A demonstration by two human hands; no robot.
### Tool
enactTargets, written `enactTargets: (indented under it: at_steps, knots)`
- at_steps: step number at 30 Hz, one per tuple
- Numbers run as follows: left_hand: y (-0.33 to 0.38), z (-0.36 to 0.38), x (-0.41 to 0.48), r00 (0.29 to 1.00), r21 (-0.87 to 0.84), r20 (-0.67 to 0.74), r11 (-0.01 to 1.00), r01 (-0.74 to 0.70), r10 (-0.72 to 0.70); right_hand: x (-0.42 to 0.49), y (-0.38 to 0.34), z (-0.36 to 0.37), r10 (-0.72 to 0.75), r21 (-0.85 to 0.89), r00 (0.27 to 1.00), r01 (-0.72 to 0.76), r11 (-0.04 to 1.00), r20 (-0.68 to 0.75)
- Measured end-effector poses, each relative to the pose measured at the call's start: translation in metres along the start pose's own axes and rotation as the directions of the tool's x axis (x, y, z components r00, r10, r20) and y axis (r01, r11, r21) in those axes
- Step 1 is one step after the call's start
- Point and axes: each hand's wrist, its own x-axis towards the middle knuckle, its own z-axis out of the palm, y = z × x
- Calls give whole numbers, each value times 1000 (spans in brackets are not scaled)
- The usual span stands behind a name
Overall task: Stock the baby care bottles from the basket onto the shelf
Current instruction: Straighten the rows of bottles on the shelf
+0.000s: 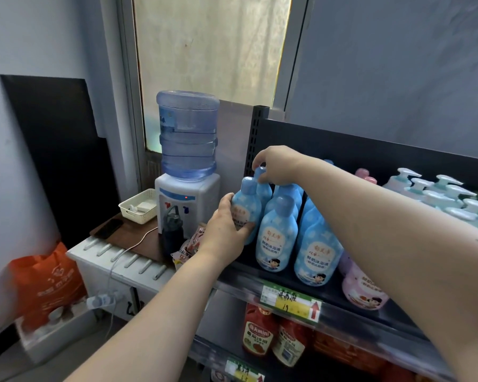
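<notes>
Left hand [226, 227]: fingers wrapped round pale blue plastic bottle [246, 209], mid-body.
Right hand [276, 165]: pinching rear bottle cap [260, 172].
Handling: rigid, smooth (probably slippery); grip the body.

My right hand [278, 165] is covering the cap of the rear blue bottle [263, 188], so I cannot tell how my fingers are gripping it. My left hand [226, 230] is hiding much of the label on the leftmost blue bottle [246, 205]. My right forearm is blocking the bottles behind it and part of the pink bottle [362, 288]. The white pump bottles [436, 194] are running off the right edge, blurring there. The price tag [291, 301] writing is staying too smeared to read. The sauce bottles [271, 334] below are being cut by the shelf [356, 312] rail.
</notes>
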Motion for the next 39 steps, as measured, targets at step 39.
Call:
enactTargets:
  at_steps: [39]
  knots:
    - [27,44,-74,962,164,-202,974,-155,187,-213,-9,101,317,260,863,-226,939,-394]
